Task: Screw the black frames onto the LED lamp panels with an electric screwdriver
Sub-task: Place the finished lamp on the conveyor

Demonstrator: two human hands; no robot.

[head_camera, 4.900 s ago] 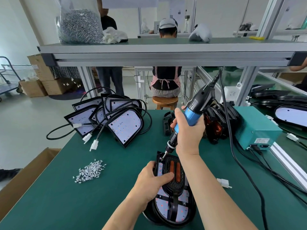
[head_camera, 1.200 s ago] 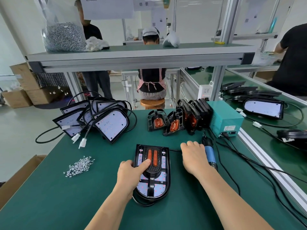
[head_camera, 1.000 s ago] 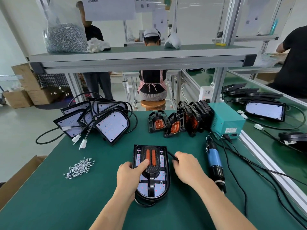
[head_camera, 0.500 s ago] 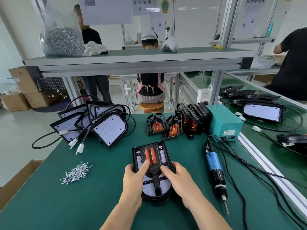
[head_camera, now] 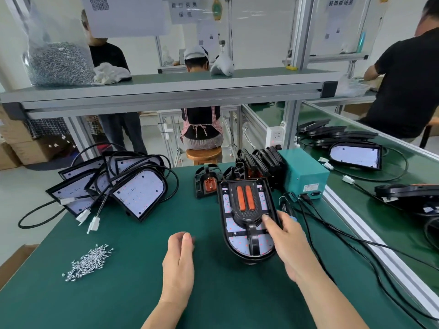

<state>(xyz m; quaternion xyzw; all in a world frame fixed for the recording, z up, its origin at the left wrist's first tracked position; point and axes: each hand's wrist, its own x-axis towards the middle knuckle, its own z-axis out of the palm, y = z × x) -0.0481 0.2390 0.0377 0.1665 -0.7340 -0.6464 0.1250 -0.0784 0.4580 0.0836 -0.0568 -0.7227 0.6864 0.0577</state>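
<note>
Lamp assy (head_camera: 244,217) in R hand (head_camera: 285,236); L hand (head_camera: 178,260) apart

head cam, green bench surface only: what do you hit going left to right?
Loose screw pile → white cable connectors → bare LED panels → left hand → framed lamp panel held in the right hand → teal power box.

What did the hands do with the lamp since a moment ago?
The left hand let go of the framed lamp panel. The right hand alone holds it, lifted and swung right, toward the conveyor side. The screw pile and stacked panels stayed put.
</note>
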